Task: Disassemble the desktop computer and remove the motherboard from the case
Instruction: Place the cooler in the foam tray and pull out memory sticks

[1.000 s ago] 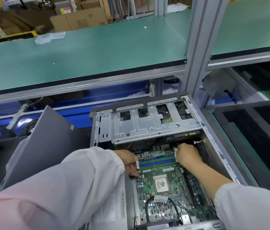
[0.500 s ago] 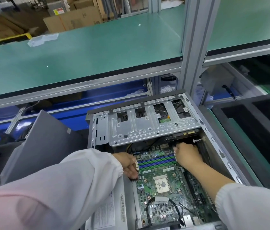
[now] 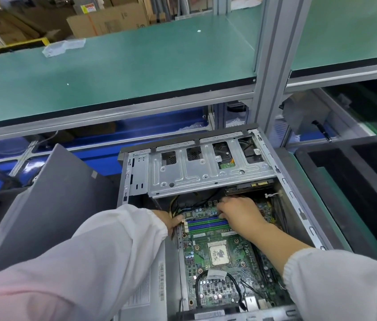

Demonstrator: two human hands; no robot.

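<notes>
Motherboard (image 3: 224, 262), one green board, lies flat in the floor of the single open case (image 3: 298, 205), which sits on the lower bench with its top toward the far side. At the far left, one grey side panel (image 3: 50, 205) leans beside the case. Next comes the left hand (image 3: 171, 220), reaching in from a white sleeve; it rests at the left end of the memory slots (image 3: 206, 224), fingers mostly hidden behind the sleeve and board edge, so I cannot tell whether they are curled or straight. On the case wall below the left arm is one white label (image 3: 150, 286) with a barcode; its print is too small to read. Four memory slots show, two blue and two green, in one bank. One square processor (image 3: 217, 253) sits in the middle of the board, smeared with grey paste. Above, one silver drive cage (image 3: 206, 172) spans the case. The right hand (image 3: 240, 213) lies palm down over the right end of the slots, fingers curled down onto the board's upper edge; what they pinch is hidden. A board label just below that hand is unreadable.
</notes>
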